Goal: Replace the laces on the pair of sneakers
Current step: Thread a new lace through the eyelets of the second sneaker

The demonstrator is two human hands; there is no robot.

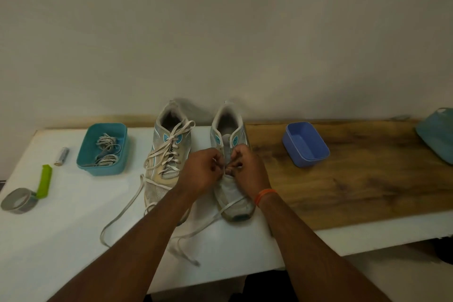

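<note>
Head view, both hands' fingers (215, 158) curled, pinching lace (221, 212)

Plain off-white wall (220, 32) behind, evenly and dimly lit, faint shadow low down. In front of it, a table (61, 240) with a white top on the left; brown wood-grain board (355, 179) on the right, butted up against the wall.

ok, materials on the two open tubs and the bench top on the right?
Teal tub and blue tub: look like moulded plastic, with smooth, uniform colour, rounded corners and a soft sheen. Bench top: wood or wood-look laminate, brown with visible grain and a slight gloss; which of the two can't be told.
</note>
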